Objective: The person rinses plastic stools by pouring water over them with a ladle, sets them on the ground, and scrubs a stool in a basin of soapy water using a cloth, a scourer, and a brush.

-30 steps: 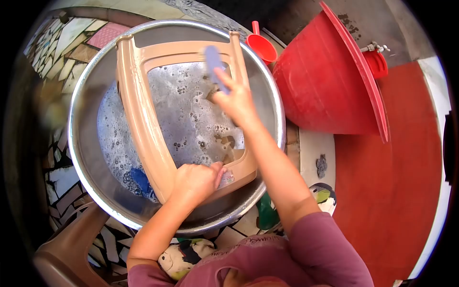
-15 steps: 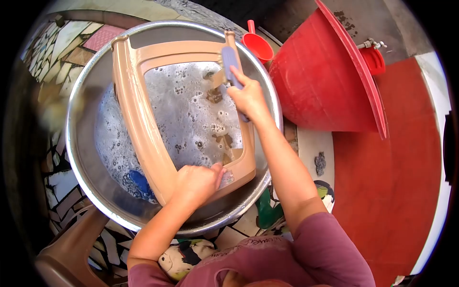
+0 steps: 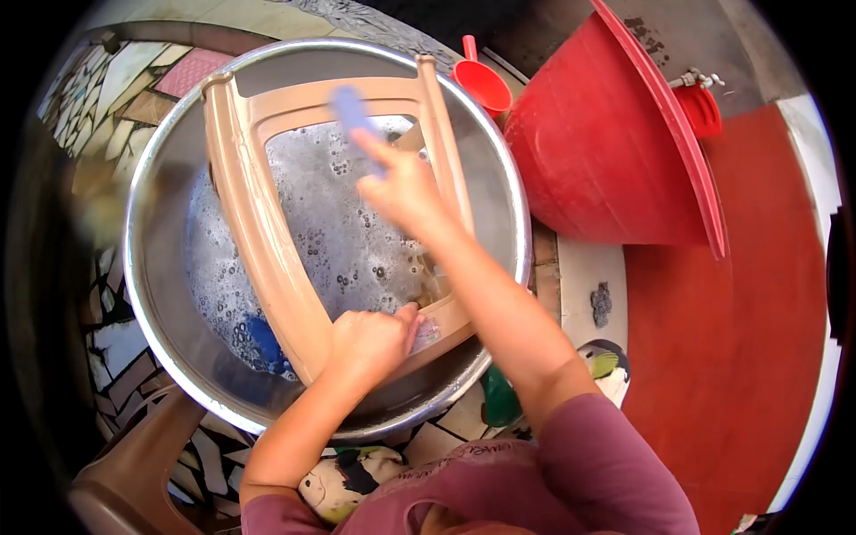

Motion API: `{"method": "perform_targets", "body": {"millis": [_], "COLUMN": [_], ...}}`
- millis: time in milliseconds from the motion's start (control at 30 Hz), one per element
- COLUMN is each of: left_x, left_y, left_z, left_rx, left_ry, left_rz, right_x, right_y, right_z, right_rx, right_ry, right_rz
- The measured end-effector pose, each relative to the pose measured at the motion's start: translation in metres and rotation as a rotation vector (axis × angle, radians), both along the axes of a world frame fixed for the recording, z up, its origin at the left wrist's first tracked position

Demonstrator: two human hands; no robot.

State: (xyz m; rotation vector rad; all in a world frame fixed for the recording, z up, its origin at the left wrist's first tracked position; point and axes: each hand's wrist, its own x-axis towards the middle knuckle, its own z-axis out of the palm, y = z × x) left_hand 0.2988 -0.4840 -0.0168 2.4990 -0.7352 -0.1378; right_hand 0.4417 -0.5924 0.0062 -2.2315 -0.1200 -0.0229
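Observation:
A beige plastic stool [image 3: 251, 218] lies tilted across a large metal basin [image 3: 143, 308] that holds foamy water [image 3: 325, 223]. My left hand [image 3: 367, 343] is closed on the stool's near bar, beside a small label [image 3: 428, 333]. In my right hand [image 3: 403, 189] is a bluish-purple scrubbing brush [image 3: 350, 109], blurred by motion, over the stool's far crossbar. The index finger stretches along the brush's back. Bristles are hidden from this side. Something blue [image 3: 266, 343] sits in the water at the basin's lower left.
To the right a big red tub [image 3: 597, 143] leans on its side, with a red dipper [image 3: 481, 85] near it. A tap [image 3: 697, 80] is on the far wall. A brown plastic chair [image 3: 134, 464] stands at lower left on the mosaic floor [image 3: 116, 348].
My right hand and the brush have moved left, from the stool's right leg to its far crossbar. The stool has shifted very slightly; my left hand keeps its hold.

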Motion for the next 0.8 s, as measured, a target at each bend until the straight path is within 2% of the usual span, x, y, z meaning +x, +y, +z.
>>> {"method": "perform_targets", "body": {"millis": [33, 67, 133, 167, 200, 233, 267, 300, 367, 467, 533, 633, 667, 700, 767, 800], "left_x": [0.000, -0.001, -0.002, -0.002, -0.001, -0.002, -0.002, -0.004, -0.003, -0.001, -0.001, -0.001, -0.001, -0.003, -0.002, -0.004], "left_y": [0.001, 0.001, 0.007, 0.009, 0.009, 0.009, 0.007, 0.007, 0.004, 0.006, 0.011, 0.013, 0.012, 0.009, 0.005, 0.005], "left_z": [0.000, 0.000, 0.000, 0.000, -0.001, -0.001, 0.000, -0.001, -0.003, -0.004, -0.007, -0.007, -0.009, -0.018, -0.034, -0.032], "left_rx": [0.022, 0.025, 0.037, 0.046, -0.012, -0.069, -0.038, -0.038, -0.043, -0.034, -0.016, -0.036, -0.071, -0.087, -0.318, -0.349], "left_ry": [0.007, 0.015, -0.021, -0.024, -0.024, -0.021, 0.000, 0.002, 0.032, 0.024, 0.038, 0.054, 0.060, 0.080, -0.063, -0.094], "left_rz": [0.013, 0.016, 0.018, 0.032, 0.037, 0.039, 0.012, 0.030, -0.019, -0.029, -0.017, -0.018, -0.018, 0.005, 0.008, 0.019], "right_x": [-0.001, 0.001, 0.004, 0.003, 0.011, 0.010, 0.022, 0.021, 0.019, 0.017, 0.015, -0.009, -0.020, -0.038, -0.055, -0.056], "right_y": [0.024, 0.034, 0.049, 0.029, -0.002, -0.030, -0.068, -0.083, -0.062, 0.039, 0.071, 0.060, 0.040, 0.029, 0.020, 0.020], "right_z": [-0.003, -0.005, -0.006, 0.011, -0.006, 0.003, -0.006, 0.014, 0.019, -0.001, -0.010, 0.033, 0.024, 0.030, 0.035, 0.036], "right_rx": [0.055, 0.059, -0.066, 0.021, 0.025, -0.012, 0.026, 0.006, -0.214, -0.059, -0.027, -0.232, -0.212, -0.309, -0.412, -0.483], "right_ry": [0.010, 0.018, -0.072, 0.094, 0.048, 0.030, 0.065, 0.220, 0.140, -0.129, -0.237, 0.039, 0.071, 0.120, 0.171, 0.146], "right_rz": [0.132, 0.135, 0.223, 0.154, 0.077, -0.034, -0.110, -0.259, -0.173, 0.172, 0.337, 0.468, 0.531, 0.573, 0.628, 0.707]}}
